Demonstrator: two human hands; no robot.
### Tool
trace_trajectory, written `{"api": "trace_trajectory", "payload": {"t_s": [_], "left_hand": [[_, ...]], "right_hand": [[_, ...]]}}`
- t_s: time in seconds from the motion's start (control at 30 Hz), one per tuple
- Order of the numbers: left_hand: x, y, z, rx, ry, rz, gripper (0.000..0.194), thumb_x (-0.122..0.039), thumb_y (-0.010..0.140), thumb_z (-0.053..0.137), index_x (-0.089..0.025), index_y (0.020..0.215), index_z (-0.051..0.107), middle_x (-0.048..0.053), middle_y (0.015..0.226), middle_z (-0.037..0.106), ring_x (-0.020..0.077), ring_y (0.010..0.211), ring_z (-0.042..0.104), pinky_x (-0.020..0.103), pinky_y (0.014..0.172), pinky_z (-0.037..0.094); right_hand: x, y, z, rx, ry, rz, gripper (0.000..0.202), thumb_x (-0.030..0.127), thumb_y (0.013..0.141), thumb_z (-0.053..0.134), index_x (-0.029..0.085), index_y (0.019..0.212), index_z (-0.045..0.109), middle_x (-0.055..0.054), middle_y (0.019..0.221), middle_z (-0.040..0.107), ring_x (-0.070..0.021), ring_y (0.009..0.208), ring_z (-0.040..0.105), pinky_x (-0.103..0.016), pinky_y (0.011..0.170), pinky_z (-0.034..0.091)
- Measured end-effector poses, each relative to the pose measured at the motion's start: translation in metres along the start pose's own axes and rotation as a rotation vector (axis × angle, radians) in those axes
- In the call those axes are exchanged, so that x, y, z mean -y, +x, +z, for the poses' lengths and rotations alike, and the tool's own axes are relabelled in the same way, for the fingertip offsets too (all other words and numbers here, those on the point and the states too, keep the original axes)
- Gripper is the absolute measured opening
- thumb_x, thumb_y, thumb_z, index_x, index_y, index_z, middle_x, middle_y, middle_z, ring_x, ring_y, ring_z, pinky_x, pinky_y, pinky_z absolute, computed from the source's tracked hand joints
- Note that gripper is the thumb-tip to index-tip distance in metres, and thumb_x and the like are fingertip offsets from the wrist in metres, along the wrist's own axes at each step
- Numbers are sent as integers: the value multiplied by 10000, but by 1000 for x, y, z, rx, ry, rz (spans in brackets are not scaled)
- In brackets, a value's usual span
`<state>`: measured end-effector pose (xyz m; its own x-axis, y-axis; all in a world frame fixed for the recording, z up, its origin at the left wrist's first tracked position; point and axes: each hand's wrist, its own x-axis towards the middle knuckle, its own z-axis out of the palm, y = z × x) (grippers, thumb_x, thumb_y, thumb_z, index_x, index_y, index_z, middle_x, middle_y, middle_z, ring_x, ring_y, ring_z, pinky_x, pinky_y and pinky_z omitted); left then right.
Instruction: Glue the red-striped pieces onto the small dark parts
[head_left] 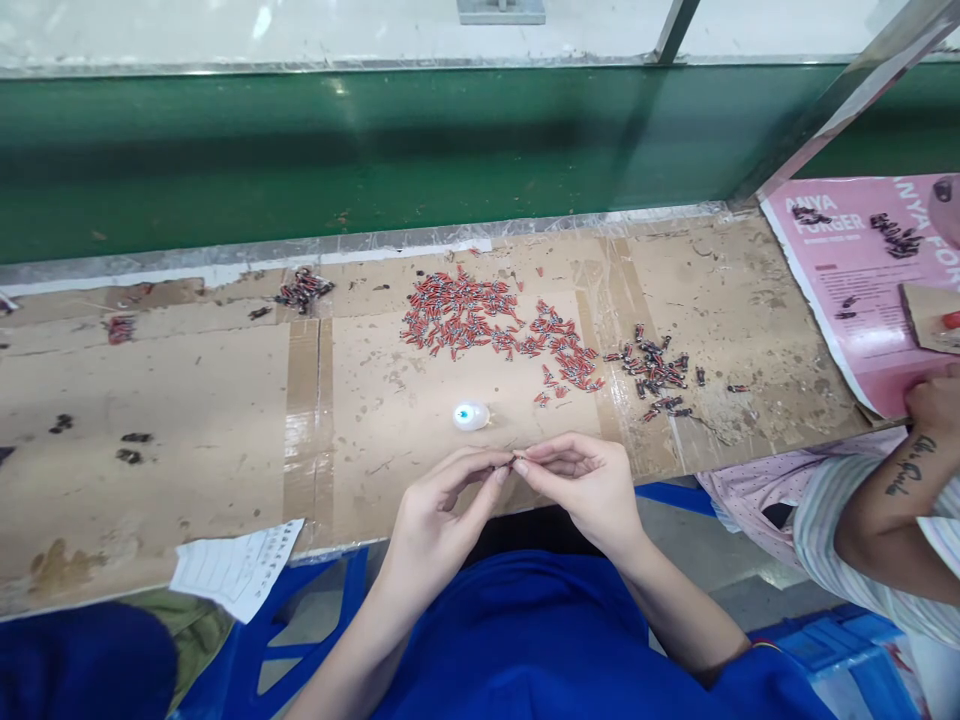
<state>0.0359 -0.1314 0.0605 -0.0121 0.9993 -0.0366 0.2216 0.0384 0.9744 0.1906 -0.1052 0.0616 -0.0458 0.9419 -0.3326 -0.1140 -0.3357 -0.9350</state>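
Both hands meet fingertip to fingertip over the front edge of the cardboard-covered table (375, 400). My left hand (450, 500) pinches thumb against fingers, and my right hand (581, 480) does the same from the other side. Something tiny and dark sits between the fingertips, too small to name. Just beyond them lies a small white bottle with a blue spot (470, 415). Farther back spreads a large pile of small red parts (457, 310). To its right is a heap of dark parts with some red (656, 365).
At the far left back is a small dark cluster (303, 290). A paper slip (238, 568) hangs over the front edge. Behind the table runs a green belt (300, 150). On the right, a person's tattooed arm (900, 490) rests near a pink poster (832, 290).
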Motion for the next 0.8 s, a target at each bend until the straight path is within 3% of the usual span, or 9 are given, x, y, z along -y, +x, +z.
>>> {"api": "trace_trajectory", "payload": {"t_s": [0.3, 0.47, 0.57, 0.63, 0.7, 0.73, 0.8], "left_hand": [[5, -2, 5, -44, 10, -3, 119, -245, 833, 625, -175, 874, 711, 59, 846, 747, 173, 762, 716, 261, 719, 604], [6, -3, 12, -39, 48, 79, 105, -203, 864, 582, -177, 880, 683, 60, 850, 737, 171, 791, 713, 264, 730, 595], [6, -7, 19, -34, 10, 126, 183, -210, 903, 559, -191, 1068, 636, 64, 919, 747, 163, 805, 728, 261, 729, 603], [9, -11, 17, -28, 19, 178, 374, -252, 907, 598, -206, 1273, 532, 81, 1021, 751, 166, 828, 737, 273, 746, 611], [14, -13, 5, -72, 126, 322, 460, -263, 884, 651, -227, 1317, 500, 75, 1033, 754, 165, 810, 737, 274, 739, 610], [18, -13, -7, -164, 213, 419, 417, -243, 871, 666, -237, 1268, 539, 58, 993, 758, 162, 789, 732, 270, 729, 605], [29, -11, -43, -469, 413, 570, 263, -173, 854, 656, -254, 1102, 622, 23, 900, 742, 161, 788, 714, 276, 730, 585]], "right_hand": [[-11, -4, 1, 3, -78, -75, 141, 297, 667, 822, 189, 739, 768, -50, 749, 795, -222, 686, 774, -315, 660, 670], [-11, -6, -4, 30, -189, -234, 128, 203, 699, 775, 207, 826, 787, -40, 771, 799, -204, 675, 770, -297, 669, 669], [-9, -4, -11, 9, -256, -322, 105, 205, 708, 780, 216, 813, 787, -45, 768, 799, -202, 631, 760, -298, 638, 666], [-10, 2, -22, -72, -309, -364, 108, 246, 702, 803, 216, 803, 783, -53, 757, 796, -214, 630, 757, -313, 632, 664], [-11, 15, -38, -265, -341, -419, 153, 299, 686, 825, 210, 800, 773, -56, 748, 789, -222, 638, 753, -342, 661, 660], [-12, 22, -47, -387, -358, -448, 187, 328, 692, 824, 207, 823, 769, -62, 762, 787, -232, 660, 753, -379, 707, 657], [-11, 37, -65, -534, -463, -499, 288, 390, 729, 794, 202, 945, 761, -102, 916, 787, -283, 863, 758, -489, 892, 602]]}}
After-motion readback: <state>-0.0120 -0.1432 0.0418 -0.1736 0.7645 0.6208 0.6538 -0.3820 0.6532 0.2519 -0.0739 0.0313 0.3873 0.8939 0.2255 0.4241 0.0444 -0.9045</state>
